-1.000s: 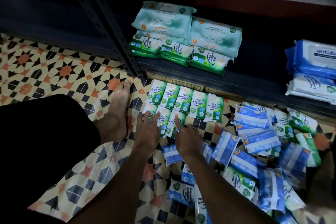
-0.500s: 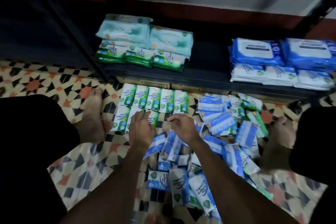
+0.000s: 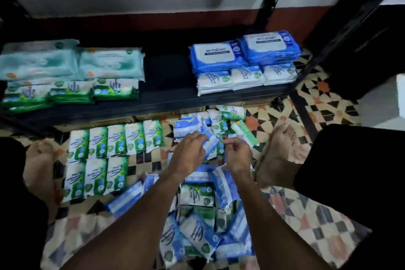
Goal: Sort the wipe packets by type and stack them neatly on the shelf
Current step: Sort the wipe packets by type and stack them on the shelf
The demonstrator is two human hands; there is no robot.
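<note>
Hands first: the left hand (image 3: 189,155) is curled, its fingers (image 3: 201,138) closed down on a small blue-and-white plastic wipe packet (image 3: 210,144) at the near edge of the loose heap. The right hand (image 3: 237,155) is just beside it, fingers pinched narrow at the same packet's right end or at a neighbour's; motion blur leaves that unclear. The packet lies directly under and just beyond the left fingertips, between the two hands, its long axis slanting from near right to far left. Both hands are about equally near, the left seemingly with the firmer hold.

Around them spreads the unsorted pile of blue and green soft packets (image 3: 203,215), running from the wrists back toward the body, and a smaller cluster (image 3: 221,120) just beyond the fingertips. Left of the left hand, well apart from it, two neat rows of green-and-white packets (image 3: 109,155) lie flat on the patterned tiled floor (image 3: 306,215), long axes pointing away from the person.

Farther out, the dark low metal shelf (image 3: 166,94) carries pale teal packs over green ones (image 3: 72,76) on its left and large blue packs over white ones (image 3: 245,63) on its right. A blue packet would, I judge, go forward and right.
</note>
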